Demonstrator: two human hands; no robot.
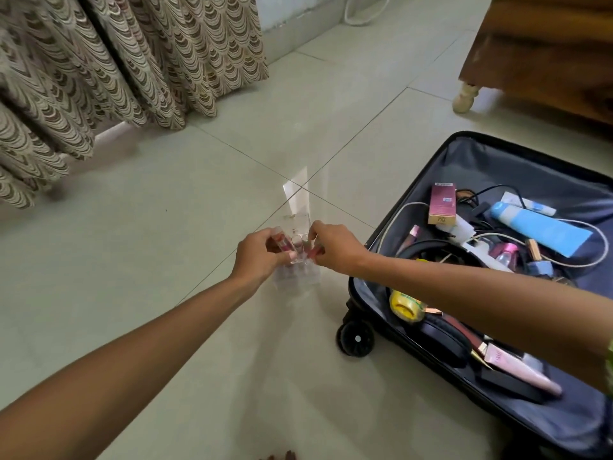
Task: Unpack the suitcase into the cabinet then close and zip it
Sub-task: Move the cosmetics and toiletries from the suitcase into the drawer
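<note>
A clear acrylic organizer (296, 227) stands on the tiled floor to the left of the open black suitcase (464, 151). My left hand (257, 255) pinches a small reddish tube (281, 242) at the organizer's left side. My right hand (335, 249) pinches another red tube (315, 252) at its right side. Inside the suitcase lie a blue tube (544, 229), a pink box (442, 203), a yellow jar (406, 305), a pink tube (527, 375), black headphones, white cables and several small cosmetics. My right forearm crosses over the suitcase's near corner.
A patterned curtain (116, 68) hangs down to the floor at the upper left. A wooden piece of furniture with a pale turned leg (466, 97) stands at the upper right behind the suitcase. A suitcase wheel (355, 338) juts out toward the bare floor tiles.
</note>
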